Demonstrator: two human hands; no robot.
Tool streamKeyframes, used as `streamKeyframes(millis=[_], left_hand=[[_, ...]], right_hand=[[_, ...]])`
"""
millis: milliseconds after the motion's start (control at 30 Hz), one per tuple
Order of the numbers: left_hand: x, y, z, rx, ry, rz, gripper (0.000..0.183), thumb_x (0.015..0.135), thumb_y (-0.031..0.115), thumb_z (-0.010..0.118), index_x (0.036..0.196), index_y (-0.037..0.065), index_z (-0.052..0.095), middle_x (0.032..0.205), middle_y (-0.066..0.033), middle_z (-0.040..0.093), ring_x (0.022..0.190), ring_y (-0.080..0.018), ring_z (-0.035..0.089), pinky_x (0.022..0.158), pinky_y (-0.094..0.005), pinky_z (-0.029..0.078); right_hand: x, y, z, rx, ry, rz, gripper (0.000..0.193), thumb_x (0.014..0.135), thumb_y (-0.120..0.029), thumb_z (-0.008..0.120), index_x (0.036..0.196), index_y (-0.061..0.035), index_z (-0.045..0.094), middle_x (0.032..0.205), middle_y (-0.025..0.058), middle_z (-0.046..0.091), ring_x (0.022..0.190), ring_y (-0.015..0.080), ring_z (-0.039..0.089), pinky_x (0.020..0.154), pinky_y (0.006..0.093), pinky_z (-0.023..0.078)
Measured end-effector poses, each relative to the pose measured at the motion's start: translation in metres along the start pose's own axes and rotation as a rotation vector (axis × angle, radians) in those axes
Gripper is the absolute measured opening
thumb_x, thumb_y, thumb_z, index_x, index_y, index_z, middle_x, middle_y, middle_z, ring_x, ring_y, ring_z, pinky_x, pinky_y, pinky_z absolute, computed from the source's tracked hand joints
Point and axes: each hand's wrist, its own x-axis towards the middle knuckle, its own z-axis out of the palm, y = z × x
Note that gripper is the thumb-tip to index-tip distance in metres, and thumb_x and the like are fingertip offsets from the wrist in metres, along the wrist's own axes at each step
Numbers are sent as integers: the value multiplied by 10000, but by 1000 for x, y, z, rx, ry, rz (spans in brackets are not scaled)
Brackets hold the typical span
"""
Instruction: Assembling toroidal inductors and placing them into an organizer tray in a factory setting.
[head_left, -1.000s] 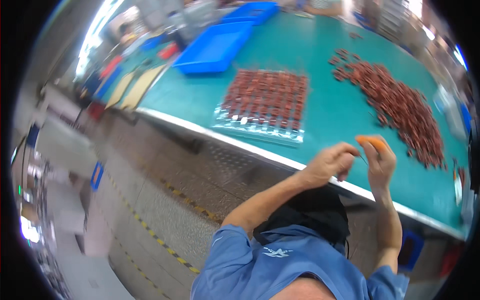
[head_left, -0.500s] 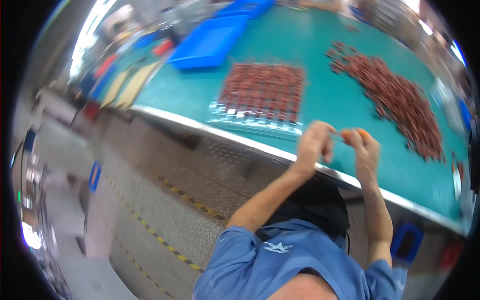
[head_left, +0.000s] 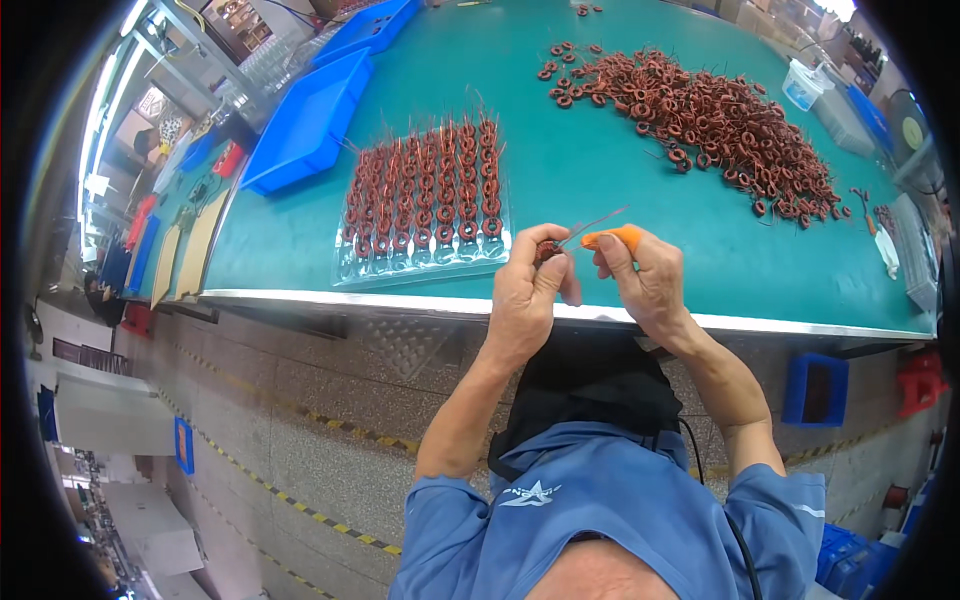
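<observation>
My left hand (head_left: pixel 525 292) is closed, its thumb and fingers pinching a copper-wound ring coil (head_left: pixel 547 250). Thin wire leads (head_left: pixel 600 217) stick out from the coil toward the upper right. Close beside it, my right hand (head_left: pixel 650 275) is curled closed, with an orange finger cover (head_left: pixel 612 238) at its fingertips near the leads. Whether those fingers grip a wire is too small to tell. Beyond my left hand lies a clear plastic tray (head_left: pixel 375 270) filled with rows of similar coils (head_left: pixel 425 195), their leads pointing up.
A large heap of loose coils (head_left: pixel 710 120) spreads over the green table (head_left: pixel 560 170) at the right. Blue bins (head_left: pixel 310 125) stand at the far left. Wire cutters with pale handles (head_left: pixel 885 250) lie at the right, near clear trays (head_left: pixel 910 250). The metal table edge (head_left: pixel 400 300) runs before me.
My view has swung, so the tray and heap sit further left in the picture, and the blur is gone. Both hands remain close together, with the coil now visible in the left.
</observation>
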Motion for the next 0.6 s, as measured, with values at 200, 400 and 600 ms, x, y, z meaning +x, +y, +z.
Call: streamKeyframes(millis=[200,400,600], left_hand=[[-6,5,-2,174,46,1,203,993,103,480,1163,-8,472,763,-36,523,617,-110,551,595,-241,465],[-21,-6,-21,-293,-144,-332,352,1011,320,462,1112,-16,496,703,-48,491,529,-133,546,510,-238,432],[-21,-5,-16,1,-199,-59,343,1033,279,435,1151,-37,498,670,-41,547,607,-118,553,579,-253,452]], right_hand=[[-1,-9,-11,546,-87,464,394,992,-318,512,911,23,691,643,35,595,555,86,548,511,209,414],[-11,-5,3,519,10,475,277,968,-260,573,978,2,662,644,16,577,527,79,514,506,200,407],[-6,-4,-2,599,-88,498,221,947,-214,589,932,-4,657,612,11,566,486,75,489,459,207,372]])
